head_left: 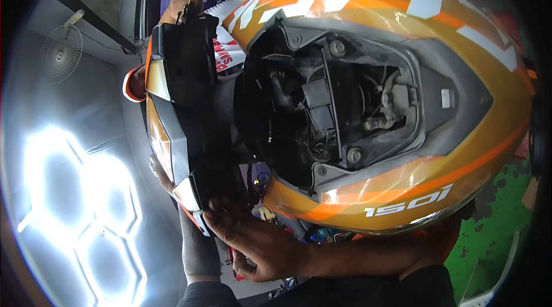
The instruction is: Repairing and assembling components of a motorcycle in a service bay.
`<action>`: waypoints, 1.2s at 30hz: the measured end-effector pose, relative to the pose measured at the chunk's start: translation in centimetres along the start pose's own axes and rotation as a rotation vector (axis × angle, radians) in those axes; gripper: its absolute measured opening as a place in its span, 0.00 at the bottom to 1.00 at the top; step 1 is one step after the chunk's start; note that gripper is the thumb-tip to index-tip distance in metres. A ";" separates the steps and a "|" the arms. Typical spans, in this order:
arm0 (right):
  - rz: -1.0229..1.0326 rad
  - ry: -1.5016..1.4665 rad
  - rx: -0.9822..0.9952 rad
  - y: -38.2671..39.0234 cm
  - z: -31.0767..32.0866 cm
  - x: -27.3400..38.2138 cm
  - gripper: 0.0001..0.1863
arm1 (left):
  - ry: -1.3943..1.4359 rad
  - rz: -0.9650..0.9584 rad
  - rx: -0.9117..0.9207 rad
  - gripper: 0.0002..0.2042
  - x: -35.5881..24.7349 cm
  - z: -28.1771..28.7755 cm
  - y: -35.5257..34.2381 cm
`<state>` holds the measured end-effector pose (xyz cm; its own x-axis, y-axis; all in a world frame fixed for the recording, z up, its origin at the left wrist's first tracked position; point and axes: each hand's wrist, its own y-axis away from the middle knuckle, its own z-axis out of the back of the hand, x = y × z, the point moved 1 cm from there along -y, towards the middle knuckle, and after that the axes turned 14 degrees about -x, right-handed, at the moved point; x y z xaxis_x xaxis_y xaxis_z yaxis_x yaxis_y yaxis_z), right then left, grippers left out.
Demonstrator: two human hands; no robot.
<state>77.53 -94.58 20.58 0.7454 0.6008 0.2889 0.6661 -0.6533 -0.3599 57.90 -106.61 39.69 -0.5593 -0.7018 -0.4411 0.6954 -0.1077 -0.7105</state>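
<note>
While my right hand (259, 244) grips the black-and-orange plastic fairing panel's (178, 106) lower corner, I'd steady it beside the orange scooter body (402, 180); left hand (164, 177) grip unclear.

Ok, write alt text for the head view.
A hand grips the lower edge of a black and orange motorcycle body panel held up beside an orange scooter body with its open under-seat cavity exposing wiring. Hexagonal ceiling lights glow at left.
</note>
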 end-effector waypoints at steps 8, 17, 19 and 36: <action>-0.085 -0.005 0.003 -0.2 0.6 -0.9 0.48 | -0.017 0.043 0.006 0.30 -1.1 -2.1 -0.2; 0.028 -0.026 -0.058 -0.5 2.8 -1.4 0.44 | -0.056 0.131 0.001 0.30 -2.2 0.4 1.6; 0.021 -0.014 -0.033 -0.6 3.0 -1.1 0.44 | -0.065 0.153 -0.016 0.29 -2.4 0.9 1.7; -0.124 0.039 0.093 3.1 3.7 -1.0 0.44 | -0.227 0.374 -0.112 0.28 -0.8 3.6 0.4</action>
<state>78.71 -95.53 15.93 0.6590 0.6546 0.3703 0.7493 -0.5286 -0.3989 60.25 -108.61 41.67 -0.1570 -0.8161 -0.5561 0.7705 0.2510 -0.5860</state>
